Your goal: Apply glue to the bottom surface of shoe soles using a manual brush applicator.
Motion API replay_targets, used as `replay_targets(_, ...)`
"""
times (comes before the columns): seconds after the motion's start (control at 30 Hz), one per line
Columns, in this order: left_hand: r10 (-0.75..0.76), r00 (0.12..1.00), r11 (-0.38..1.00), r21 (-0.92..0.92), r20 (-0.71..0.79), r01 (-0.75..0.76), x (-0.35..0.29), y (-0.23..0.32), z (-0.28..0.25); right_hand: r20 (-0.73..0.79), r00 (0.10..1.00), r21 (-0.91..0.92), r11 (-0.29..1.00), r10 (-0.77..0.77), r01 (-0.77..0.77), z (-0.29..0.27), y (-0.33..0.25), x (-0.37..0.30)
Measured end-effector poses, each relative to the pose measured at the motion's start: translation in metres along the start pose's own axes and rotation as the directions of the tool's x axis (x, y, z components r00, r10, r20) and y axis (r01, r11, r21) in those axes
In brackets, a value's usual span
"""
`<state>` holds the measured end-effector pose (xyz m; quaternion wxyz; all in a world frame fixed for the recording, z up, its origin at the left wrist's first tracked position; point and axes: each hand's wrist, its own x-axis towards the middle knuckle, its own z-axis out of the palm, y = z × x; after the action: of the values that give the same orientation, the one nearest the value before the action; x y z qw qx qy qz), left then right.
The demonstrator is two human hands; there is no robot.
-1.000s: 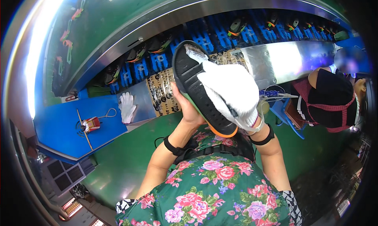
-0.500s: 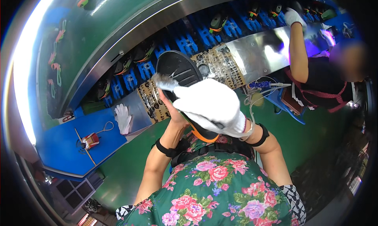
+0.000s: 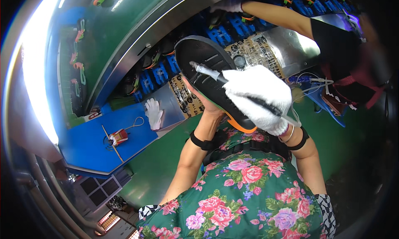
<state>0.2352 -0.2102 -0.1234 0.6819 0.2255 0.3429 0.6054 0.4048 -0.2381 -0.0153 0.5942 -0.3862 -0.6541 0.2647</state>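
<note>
A black shoe sole point(image 3: 198, 49) with an orange end is held tilted in front of my chest, its hollow inner face up. My bare left hand point(image 3: 204, 101) is closed on its left side from beneath; part of the fingers is hidden behind the sole. In a white knit glove, my right hand point(image 3: 259, 93) grips a brush point(image 3: 208, 71) with a pale shaft. The brush tip is over the grooves inside the sole. A thin clear tube point(image 3: 296, 116) runs by my right wrist.
Blue racks point(image 3: 145, 83) with shoes line the conveyor ahead, behind a taped metal ledge point(image 3: 266, 47). At left, a blue table point(image 3: 87, 143) bears a red container point(image 3: 119, 136) with a stick. A spare white glove point(image 3: 153, 113) lies nearby. A co-worker's gloved hand point(image 3: 227, 5) reaches in.
The brush has moved from the sole's left edge onto its inner face. The co-worker's arm has swung left across the racks. The whole view has shifted, with the scene now further right.
</note>
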Motion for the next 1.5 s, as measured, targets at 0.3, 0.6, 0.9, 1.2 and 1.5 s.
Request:
replay_targets(0.3, -0.256, 0.964, 0.960, -0.136, -0.073, 0.245, 0.003, 0.013, 0.020, 0.037, 0.994, 0.179, 0.978, 0.103, -0.108, -0.006, -0.001, -0.009)
replay_targets(0.6, -0.219, 0.825, 0.898, -0.222, 0.521, 0.379, 0.016, 0.018, 0.024, 0.054, 0.999, 0.051, 0.999, -0.004, 0.001, -0.004, 0.002, -0.015)
replay_targets(0.9, -0.279, 0.793, 0.833, -0.274, 0.541, 0.480, 0.018, 0.028, 0.029, 0.014, 1.000, 0.064, 0.998, -0.004, 0.003, 0.003, 0.004, -0.021)
replay_targets(1.2, -0.178, 0.766, 0.895, -0.223, 0.617, 0.387, 0.029, 0.034, 0.026, 0.061, 0.998, 0.091, 0.996, 0.014, -0.019, 0.001, 0.005, -0.030)
replay_targets(1.5, -0.091, 0.880, 0.938, -0.257, 0.467, 0.233, 0.038, 0.040, 0.014, 0.000, 0.999, 0.038, 0.998, 0.050, -0.050, 0.001, 0.000, -0.030)
